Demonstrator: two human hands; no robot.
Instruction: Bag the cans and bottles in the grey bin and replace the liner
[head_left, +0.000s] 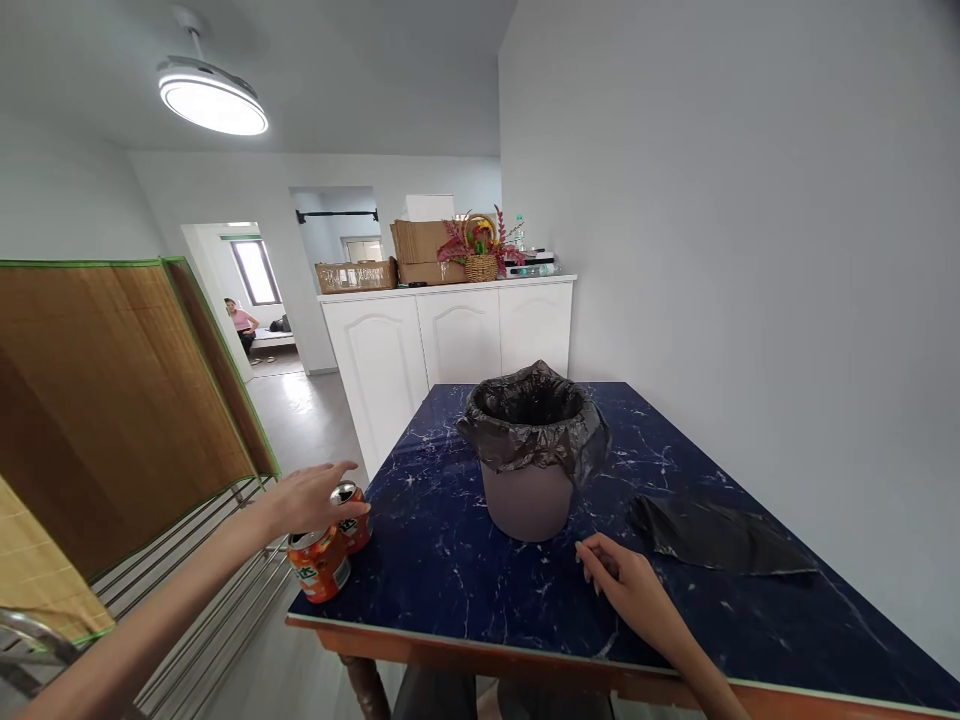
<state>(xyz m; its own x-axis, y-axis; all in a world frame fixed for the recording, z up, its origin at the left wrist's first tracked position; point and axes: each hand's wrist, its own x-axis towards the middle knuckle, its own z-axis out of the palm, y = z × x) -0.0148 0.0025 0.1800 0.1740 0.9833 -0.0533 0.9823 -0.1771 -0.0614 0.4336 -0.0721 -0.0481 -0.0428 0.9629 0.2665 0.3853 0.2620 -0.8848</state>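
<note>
My left hand reaches over two orange soda cans at the table's left edge. Its thumb and fingers are spread around the top of the rear can, not closed on it; whether the thumb touches the can, I cannot tell. The front can stands upright beside it, below my wrist. My right hand lies on the blue marbled tabletop, loosely curled with a gap at the thumb and nothing in it. Between my hands stands a bin lined with a black plastic bag, its mouth open upward.
A flattened black plastic bag lies right of my right hand. Behind the table, a white cabinet carries cardboard boxes and a flower basket. A metal rack and a folding screen stand left. A person sits in the far room.
</note>
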